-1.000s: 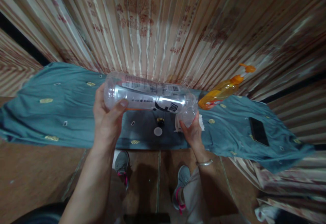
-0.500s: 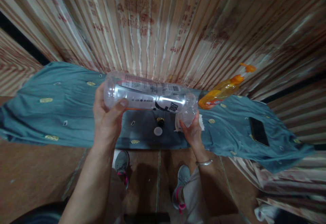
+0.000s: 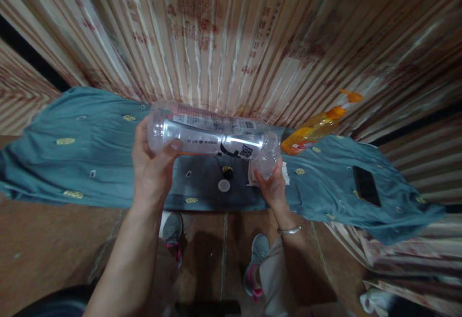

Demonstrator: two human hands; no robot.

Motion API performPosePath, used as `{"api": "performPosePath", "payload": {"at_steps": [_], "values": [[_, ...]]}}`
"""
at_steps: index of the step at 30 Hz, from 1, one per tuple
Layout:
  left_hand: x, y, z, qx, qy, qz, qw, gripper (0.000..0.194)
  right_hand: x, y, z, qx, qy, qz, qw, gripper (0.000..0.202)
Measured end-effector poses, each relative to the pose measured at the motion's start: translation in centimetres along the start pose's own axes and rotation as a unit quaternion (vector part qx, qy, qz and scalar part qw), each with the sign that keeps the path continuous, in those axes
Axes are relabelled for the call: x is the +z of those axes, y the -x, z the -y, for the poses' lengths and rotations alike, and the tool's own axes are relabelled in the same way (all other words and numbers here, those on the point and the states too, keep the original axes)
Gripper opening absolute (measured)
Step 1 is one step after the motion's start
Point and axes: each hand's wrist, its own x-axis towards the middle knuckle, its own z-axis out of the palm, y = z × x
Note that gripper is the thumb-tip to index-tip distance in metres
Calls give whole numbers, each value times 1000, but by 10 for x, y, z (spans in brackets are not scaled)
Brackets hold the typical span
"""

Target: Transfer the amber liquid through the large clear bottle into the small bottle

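Observation:
A large clear plastic bottle [image 3: 205, 136] with a printed label lies sideways in the air above the cloth. My left hand [image 3: 153, 170] is wrapped round its base end, thumb on the near side. At the other end, my right hand [image 3: 273, 187] grips a small clear plastic container [image 3: 267, 162] against the bottle's neck end. Whether the two openings meet cannot be made out through the clear plastic. Below, a white round cap [image 3: 224, 185] and a small black object [image 3: 228, 172] rest on the cloth. White tissue [image 3: 286, 175] lies partly hidden behind my right hand.
A yellow bottle with an orange pump top [image 3: 306, 134] stands to the right at the back. Farther right lies a black phone [image 3: 366, 185]. A teal patterned cloth [image 3: 108, 163] covers the narrow table, and a striped curtain [image 3: 224, 43] hangs close behind it.

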Motion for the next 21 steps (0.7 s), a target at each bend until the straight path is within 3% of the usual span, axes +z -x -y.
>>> {"api": "performPosePath", "payload": {"at_steps": [9, 21], "values": [[4, -1, -3, -12, 14, -24, 1000, 67, 0, 0, 0, 8, 5, 0, 1000, 89], [2, -1, -2, -4, 6, -5, 1000, 65, 0, 1, 0, 9, 4, 6, 1000, 89]]}}
